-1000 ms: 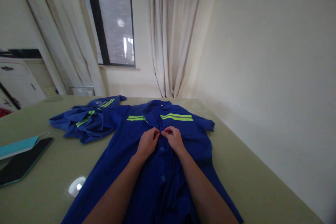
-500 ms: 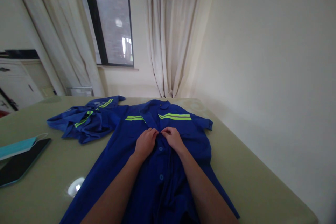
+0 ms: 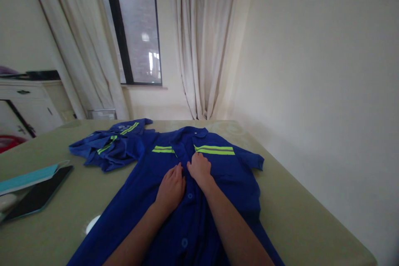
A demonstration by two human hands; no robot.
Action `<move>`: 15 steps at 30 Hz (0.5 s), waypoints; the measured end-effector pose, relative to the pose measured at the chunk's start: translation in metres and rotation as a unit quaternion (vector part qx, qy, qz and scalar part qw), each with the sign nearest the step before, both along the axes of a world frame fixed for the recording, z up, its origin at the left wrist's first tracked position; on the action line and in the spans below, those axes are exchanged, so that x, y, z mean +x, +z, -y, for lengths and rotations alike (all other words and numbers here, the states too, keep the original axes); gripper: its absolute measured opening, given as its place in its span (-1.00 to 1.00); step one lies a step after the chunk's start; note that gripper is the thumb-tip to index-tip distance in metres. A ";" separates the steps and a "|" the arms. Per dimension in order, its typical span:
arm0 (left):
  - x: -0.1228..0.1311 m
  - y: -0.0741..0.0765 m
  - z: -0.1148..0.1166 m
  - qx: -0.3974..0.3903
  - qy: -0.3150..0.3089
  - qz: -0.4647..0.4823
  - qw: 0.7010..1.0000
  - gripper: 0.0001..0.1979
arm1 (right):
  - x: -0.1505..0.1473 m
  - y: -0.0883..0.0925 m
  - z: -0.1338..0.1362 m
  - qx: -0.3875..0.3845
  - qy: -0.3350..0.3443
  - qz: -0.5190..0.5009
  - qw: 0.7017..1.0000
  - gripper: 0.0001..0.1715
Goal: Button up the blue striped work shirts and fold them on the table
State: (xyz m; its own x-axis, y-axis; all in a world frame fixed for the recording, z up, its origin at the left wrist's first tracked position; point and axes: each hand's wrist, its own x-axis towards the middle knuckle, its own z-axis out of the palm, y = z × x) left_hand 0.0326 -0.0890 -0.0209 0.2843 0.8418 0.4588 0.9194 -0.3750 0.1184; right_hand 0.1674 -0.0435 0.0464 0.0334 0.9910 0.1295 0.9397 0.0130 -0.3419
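Note:
A blue short-sleeved work shirt [image 3: 232,174] with yellow-green and grey reflective stripes lies spread out, its collar at the far end. My left hand [image 3: 171,186] rests on the shirt front left of the button placket, fingers extended over the cloth. Just right of it and a little higher, my right hand [image 3: 199,167] has its fingers curled on the front edge below the chest stripe, closed on the fabric. Whether a button is under the fingertips is hidden. A blue button [image 3: 190,195] shows below the hands, and another button [image 3: 184,242] sits nearer me.
A second, crumpled blue garment [image 3: 115,147] with similar stripes lies at the left on the greenish table [image 3: 299,216]. A light-blue face mask [image 3: 29,178] overlaps a dark flat device [image 3: 40,195]. The wall [image 3: 327,91] runs along the right, with curtains [image 3: 205,45] behind.
Both hands have parted from the button where their fingertips pinched together. My right hand has shifted up toward the chest stripe; my left hand now lies flatter. The view has tilted slightly.

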 end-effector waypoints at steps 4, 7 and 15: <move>0.003 0.023 0.002 -0.044 0.040 -0.023 0.998 -0.58 | 0.013 -0.021 -0.006 0.050 0.000 -0.171 0.984 -0.80; 0.016 0.040 -0.010 -0.078 0.099 -0.032 0.992 -0.58 | 0.030 -0.032 -0.014 0.081 0.010 -0.305 0.949 -0.85; 0.027 0.030 -0.047 -0.144 -0.089 0.105 0.980 -0.67 | 0.052 -0.034 -0.028 0.117 -0.008 -0.384 0.916 -0.80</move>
